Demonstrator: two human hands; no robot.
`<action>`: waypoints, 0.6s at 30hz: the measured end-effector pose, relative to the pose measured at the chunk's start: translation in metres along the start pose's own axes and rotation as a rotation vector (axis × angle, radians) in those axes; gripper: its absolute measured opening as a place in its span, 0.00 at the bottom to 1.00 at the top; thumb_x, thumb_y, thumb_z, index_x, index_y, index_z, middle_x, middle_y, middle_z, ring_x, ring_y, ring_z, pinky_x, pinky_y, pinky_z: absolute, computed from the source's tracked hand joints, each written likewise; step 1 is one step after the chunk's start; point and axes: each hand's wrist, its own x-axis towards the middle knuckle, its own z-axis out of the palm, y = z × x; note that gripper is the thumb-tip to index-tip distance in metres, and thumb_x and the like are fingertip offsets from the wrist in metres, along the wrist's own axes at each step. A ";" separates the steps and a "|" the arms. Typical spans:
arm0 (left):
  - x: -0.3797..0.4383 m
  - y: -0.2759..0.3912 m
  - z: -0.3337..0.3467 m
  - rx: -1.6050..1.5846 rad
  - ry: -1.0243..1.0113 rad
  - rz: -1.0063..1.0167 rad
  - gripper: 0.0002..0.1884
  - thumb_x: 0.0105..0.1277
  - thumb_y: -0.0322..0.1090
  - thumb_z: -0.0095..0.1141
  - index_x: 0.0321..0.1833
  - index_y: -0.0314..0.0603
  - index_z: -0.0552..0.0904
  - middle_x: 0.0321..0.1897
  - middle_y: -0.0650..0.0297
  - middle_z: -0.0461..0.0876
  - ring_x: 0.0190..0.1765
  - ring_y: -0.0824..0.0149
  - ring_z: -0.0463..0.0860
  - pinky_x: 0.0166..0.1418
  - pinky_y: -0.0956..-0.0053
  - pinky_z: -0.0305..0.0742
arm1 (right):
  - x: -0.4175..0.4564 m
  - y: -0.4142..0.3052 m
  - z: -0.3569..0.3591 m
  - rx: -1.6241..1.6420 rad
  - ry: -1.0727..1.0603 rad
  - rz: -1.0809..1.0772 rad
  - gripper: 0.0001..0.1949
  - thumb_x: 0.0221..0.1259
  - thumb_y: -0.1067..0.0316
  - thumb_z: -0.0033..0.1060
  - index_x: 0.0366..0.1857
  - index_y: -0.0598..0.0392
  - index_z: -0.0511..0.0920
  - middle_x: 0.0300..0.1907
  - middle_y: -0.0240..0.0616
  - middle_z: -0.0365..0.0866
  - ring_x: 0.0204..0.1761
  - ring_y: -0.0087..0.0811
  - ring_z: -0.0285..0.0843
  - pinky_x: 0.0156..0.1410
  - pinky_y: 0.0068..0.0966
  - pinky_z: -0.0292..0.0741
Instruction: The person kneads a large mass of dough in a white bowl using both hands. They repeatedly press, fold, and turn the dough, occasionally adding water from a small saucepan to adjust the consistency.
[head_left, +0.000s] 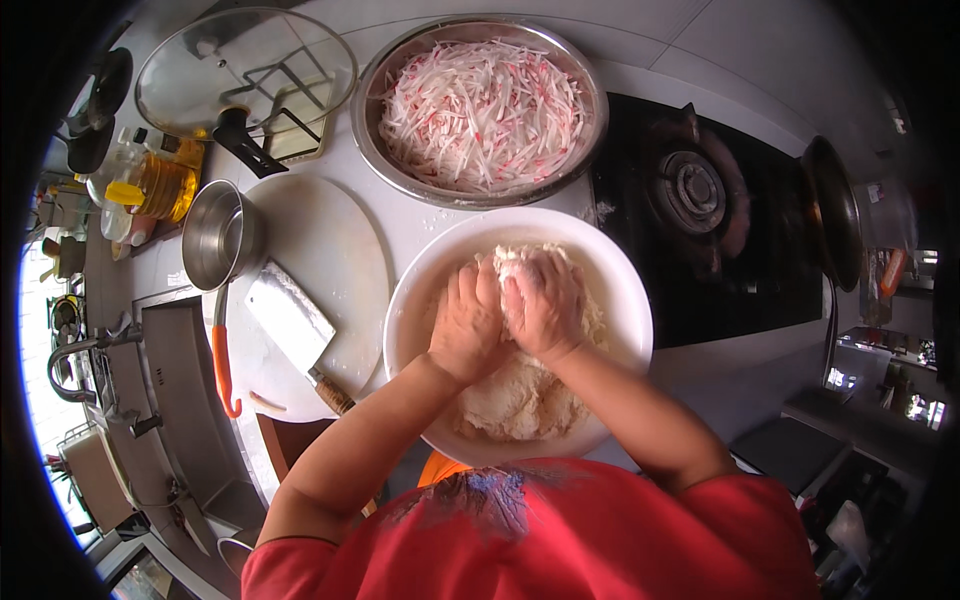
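Observation:
A large white bowl (636, 315) stands right before me with a rough, pale mass of dough (517, 405) in it. My left hand (469, 319) grips the dough's far part, its fingers bent over the lump. Close beside it, my right hand (547, 304) is pressed into the same part, with dough clinging about its fingers. The two wrists come in from either side over the near part of the dough. My palms and some of the dough beneath them are hidden.
Behind the bowl is a steel basin (364, 135) of shredded red-and-white radish. To the left, a cleaver (289, 311) and a steel ladle (219, 240) with an orange handle lie on a round cutting board (330, 225). A gas hob (694, 191) is on the right.

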 end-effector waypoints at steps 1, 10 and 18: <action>0.007 0.001 0.003 0.025 0.006 -0.040 0.44 0.46 0.37 0.70 0.65 0.25 0.60 0.52 0.40 0.68 0.57 0.39 0.70 0.63 0.53 0.67 | 0.004 0.007 0.006 -0.031 0.059 -0.023 0.09 0.61 0.62 0.51 0.39 0.52 0.78 0.40 0.41 0.79 0.46 0.45 0.75 0.53 0.43 0.69; 0.007 -0.010 0.001 0.080 0.187 0.131 0.28 0.49 0.38 0.65 0.51 0.35 0.70 0.44 0.45 0.75 0.49 0.43 0.78 0.52 0.54 0.75 | 0.017 0.002 -0.019 0.367 -0.252 0.356 0.21 0.70 0.45 0.43 0.53 0.47 0.75 0.52 0.47 0.79 0.54 0.52 0.76 0.60 0.44 0.69; -0.055 0.036 -0.022 0.006 0.188 0.189 0.41 0.48 0.47 0.70 0.64 0.37 0.67 0.54 0.48 0.72 0.56 0.45 0.73 0.59 0.54 0.66 | 0.044 0.006 -0.055 0.235 -0.853 0.575 0.29 0.70 0.36 0.35 0.45 0.49 0.83 0.44 0.45 0.84 0.48 0.46 0.82 0.58 0.41 0.75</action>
